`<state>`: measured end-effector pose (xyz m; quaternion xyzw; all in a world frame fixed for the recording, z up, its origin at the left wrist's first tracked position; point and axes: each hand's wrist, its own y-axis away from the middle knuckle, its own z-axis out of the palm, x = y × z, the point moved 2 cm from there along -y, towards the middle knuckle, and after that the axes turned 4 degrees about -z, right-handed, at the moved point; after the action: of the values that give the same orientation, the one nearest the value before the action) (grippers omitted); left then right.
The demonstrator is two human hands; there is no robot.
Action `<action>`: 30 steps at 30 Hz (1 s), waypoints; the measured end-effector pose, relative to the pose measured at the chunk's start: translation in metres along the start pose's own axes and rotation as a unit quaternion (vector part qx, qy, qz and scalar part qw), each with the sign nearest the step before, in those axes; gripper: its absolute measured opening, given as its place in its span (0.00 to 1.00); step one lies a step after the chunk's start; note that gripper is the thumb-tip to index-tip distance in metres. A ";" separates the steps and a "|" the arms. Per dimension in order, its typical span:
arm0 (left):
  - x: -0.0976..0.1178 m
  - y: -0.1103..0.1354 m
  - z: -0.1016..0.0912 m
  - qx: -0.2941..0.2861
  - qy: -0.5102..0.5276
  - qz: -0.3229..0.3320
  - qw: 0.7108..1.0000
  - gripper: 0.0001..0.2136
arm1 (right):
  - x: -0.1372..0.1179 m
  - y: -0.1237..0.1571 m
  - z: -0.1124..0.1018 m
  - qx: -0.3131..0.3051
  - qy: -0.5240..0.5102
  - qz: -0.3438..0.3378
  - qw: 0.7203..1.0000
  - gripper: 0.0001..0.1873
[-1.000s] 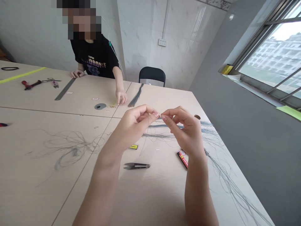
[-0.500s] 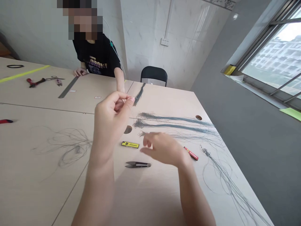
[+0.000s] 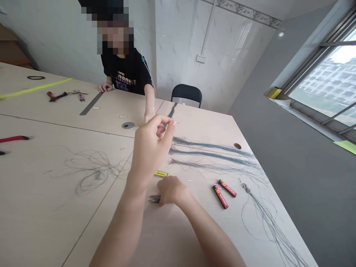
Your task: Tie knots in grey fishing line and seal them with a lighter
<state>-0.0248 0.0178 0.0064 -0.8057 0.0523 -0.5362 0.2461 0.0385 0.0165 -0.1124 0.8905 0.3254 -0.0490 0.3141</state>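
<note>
My left hand (image 3: 151, 148) is raised above the table, its fingertips pinched on a small dark piece too small to name. My right hand (image 3: 172, 191) lies low on the table over a pair of black thread snips (image 3: 154, 199), covering all but their tips, and its fingers are closed around them. Several long grey thread bundles (image 3: 214, 154) stretch across the table to the right. A yellow Lamborghini tag (image 3: 161, 173) sits between my hands and the bundles. Two red Ferrari-marked strips (image 3: 220, 197) lie to my right.
A co-worker's hand (image 3: 149, 116) rests on the table beyond my left hand, by a small yellowish pile (image 3: 139, 125). A loose thread tangle (image 3: 94, 170) lies to the left. A steel ruler (image 3: 91, 104), scissors (image 3: 78, 93) and red pliers (image 3: 57, 96) lie farther back.
My right hand has dropped from above the threads onto the snips. My left hand has stayed raised and shifted slightly right. The view has tilted slightly.
</note>
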 end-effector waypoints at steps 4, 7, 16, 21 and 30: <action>0.002 0.000 -0.002 -0.003 -0.002 0.002 1.000 0.09 | 0.019 0.014 -0.013 -0.023 -0.068 -0.042 0.997 0.11; 0.002 0.001 -0.004 0.009 -0.003 0.006 1.000 0.09 | 0.042 0.037 -0.027 0.020 -0.172 -0.091 0.981 0.11; 0.003 0.001 0.002 0.028 -0.012 0.024 0.999 0.06 | 0.117 0.103 -0.047 0.379 -0.599 -0.195 0.678 0.15; 0.007 0.004 0.011 -0.028 -0.003 0.025 0.999 0.06 | 0.120 0.121 -0.052 0.444 -0.633 -0.142 0.618 0.14; 0.010 0.007 0.017 -0.100 -0.035 0.034 0.994 0.07 | 0.078 0.146 -0.056 0.504 -0.511 -0.060 0.694 0.12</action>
<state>-0.0048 0.0143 0.0065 -0.8425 0.1246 -0.4907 0.1842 0.1818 0.0064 -0.0136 0.7313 0.0944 -0.6721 -0.0677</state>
